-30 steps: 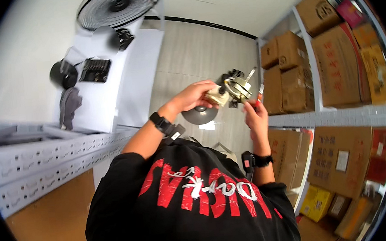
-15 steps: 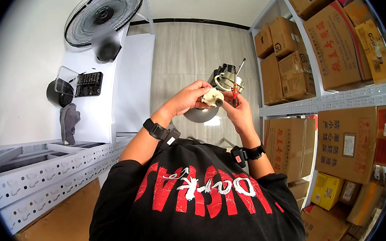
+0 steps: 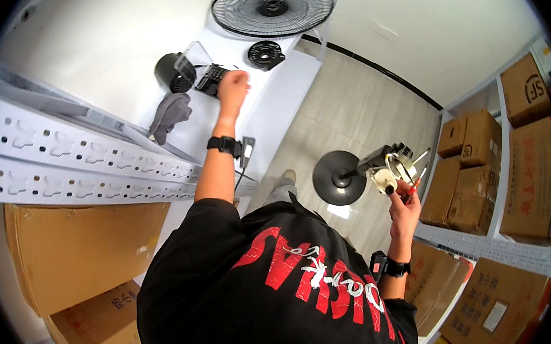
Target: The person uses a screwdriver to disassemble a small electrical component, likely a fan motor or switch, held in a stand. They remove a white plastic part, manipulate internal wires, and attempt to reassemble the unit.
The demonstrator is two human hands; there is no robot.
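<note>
My left hand [image 3: 234, 88] is stretched over the white tabletop, at the near edge of a black case of small bits [image 3: 212, 80]. Its fingers are blurred, so whether they hold anything is unclear. On the right, my right hand [image 3: 404, 208] is closed around a slim red screwdriver [image 3: 414, 190], beside the head of a stand fan. That head shows a cream plastic housing [image 3: 383, 180] and a silver motor [image 3: 402, 166] with a bare shaft. The housing sits just above my right fingertips. Below the head stands the fan's round dark base [image 3: 337, 179] on the floor.
A wire fan grille [image 3: 273, 5] lies at the table's far end, near a round black plastic part [image 3: 265, 55]. A dark cup-shaped cover [image 3: 175, 72] and a grey cloth [image 3: 171, 115] lie left of the case. Shelves with cardboard boxes [image 3: 468, 199] line the right side.
My left hand has left the cream housing and swung left over the table to the bit case. The view has turned; my right hand stays by the fan head with the screwdriver.
</note>
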